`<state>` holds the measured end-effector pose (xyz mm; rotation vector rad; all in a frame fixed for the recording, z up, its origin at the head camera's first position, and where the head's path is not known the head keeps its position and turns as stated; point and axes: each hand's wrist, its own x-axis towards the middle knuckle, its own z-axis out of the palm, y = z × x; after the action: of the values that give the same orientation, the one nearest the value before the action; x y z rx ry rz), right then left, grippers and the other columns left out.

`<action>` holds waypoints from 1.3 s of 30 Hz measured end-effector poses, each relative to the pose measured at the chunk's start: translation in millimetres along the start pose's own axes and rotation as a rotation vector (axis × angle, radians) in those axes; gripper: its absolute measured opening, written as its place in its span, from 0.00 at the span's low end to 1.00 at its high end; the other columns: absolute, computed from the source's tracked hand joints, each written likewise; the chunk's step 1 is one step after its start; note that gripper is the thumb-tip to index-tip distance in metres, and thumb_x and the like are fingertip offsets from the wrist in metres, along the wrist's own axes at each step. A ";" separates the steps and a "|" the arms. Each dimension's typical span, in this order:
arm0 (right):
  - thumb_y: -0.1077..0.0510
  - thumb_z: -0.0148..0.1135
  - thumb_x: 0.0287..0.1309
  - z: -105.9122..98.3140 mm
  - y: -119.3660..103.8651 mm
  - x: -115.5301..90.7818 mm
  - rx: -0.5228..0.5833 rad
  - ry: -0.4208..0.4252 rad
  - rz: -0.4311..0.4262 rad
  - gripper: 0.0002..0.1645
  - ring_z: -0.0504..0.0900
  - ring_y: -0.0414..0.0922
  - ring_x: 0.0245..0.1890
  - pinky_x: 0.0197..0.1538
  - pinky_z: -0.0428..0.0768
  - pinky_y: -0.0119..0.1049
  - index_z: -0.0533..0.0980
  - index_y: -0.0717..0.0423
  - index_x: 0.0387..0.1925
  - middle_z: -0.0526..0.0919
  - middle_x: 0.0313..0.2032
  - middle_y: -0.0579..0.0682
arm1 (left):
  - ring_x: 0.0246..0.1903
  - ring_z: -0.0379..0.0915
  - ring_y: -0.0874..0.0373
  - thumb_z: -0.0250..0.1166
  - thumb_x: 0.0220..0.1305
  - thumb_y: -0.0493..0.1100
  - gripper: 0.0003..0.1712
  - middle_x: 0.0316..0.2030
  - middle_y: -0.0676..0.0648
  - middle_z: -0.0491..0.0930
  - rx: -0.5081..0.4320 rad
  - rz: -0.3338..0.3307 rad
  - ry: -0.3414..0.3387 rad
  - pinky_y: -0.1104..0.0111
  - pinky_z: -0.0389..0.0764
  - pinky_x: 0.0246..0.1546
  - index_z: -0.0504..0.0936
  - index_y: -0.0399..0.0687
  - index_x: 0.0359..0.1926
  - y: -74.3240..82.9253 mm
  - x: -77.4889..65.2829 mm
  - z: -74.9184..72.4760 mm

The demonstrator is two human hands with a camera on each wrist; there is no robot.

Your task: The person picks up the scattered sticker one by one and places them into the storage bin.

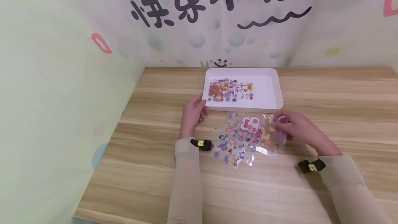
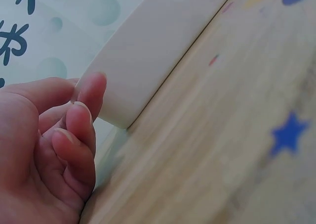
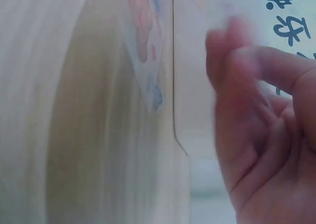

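Note:
My left hand (image 1: 192, 114) pinches the near left corner of a shallow white tray (image 1: 264, 91) between thumb and fingers. Close up in the left wrist view, that hand (image 2: 59, 130) is at the tray wall (image 2: 133, 51). Clear sticker sheets (image 1: 245, 137) printed with a white bunny, bears and small figures overlap on the table before the tray. At their right edge is my right hand (image 1: 293, 127), its fingertips over the film; the right wrist view shows its fingers bent and blurred, so whether they grip a sheet is unclear.
More stickers with a brown bear and a white animal (image 1: 230, 91) lie in the tray's left and middle part. The wood-grain table (image 1: 149, 155) meets a printed cloth backdrop (image 1: 186, 44) behind the tray. Another backdrop panel (image 1: 46, 96) stands along the left side.

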<state>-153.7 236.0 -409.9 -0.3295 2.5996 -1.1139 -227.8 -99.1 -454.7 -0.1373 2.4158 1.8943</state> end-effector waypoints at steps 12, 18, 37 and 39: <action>0.60 0.51 0.60 1.9 14.4 -2.7 0.134 0.003 0.041 0.13 0.75 0.46 0.21 0.21 0.76 0.37 0.62 0.60 0.45 0.77 0.33 0.60 | 0.13 0.68 0.57 0.57 0.58 0.55 0.27 0.25 0.47 0.80 -0.010 -0.008 -0.014 0.69 0.69 0.11 0.67 0.59 0.59 -9.7 -3.7 1.7; 0.64 0.49 0.59 -5.3 15.5 -6.4 0.193 0.013 0.019 0.26 0.76 0.48 0.22 0.24 0.78 0.40 0.53 0.61 0.57 0.73 0.35 0.62 | 0.14 0.68 0.57 0.57 0.58 0.57 0.28 0.25 0.47 0.80 -0.005 0.001 -0.004 0.69 0.69 0.12 0.67 0.60 0.59 -9.3 -3.8 3.7; 0.43 0.52 0.58 -36.5 22.2 -12.0 0.219 0.289 0.098 0.31 0.72 0.46 0.18 0.19 0.73 0.35 0.61 0.55 0.57 0.77 0.33 0.50 | 0.14 0.68 0.58 0.56 0.58 0.57 0.26 0.26 0.48 0.80 0.005 -0.004 0.000 0.70 0.70 0.12 0.67 0.62 0.58 -1.1 0.2 -0.7; 0.43 0.52 0.57 -38.0 23.0 -13.2 0.245 0.330 0.105 0.29 0.72 0.45 0.17 0.17 0.72 0.34 0.63 0.54 0.56 0.76 0.31 0.49 | 0.14 0.68 0.58 0.57 0.58 0.57 0.26 0.26 0.48 0.80 0.005 -0.005 0.001 0.69 0.70 0.13 0.67 0.62 0.58 -1.2 0.5 -0.6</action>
<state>-157.0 281.0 -399.5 0.0500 2.6704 -1.5393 -228.2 -100.0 -455.8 -0.1447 2.4180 1.8870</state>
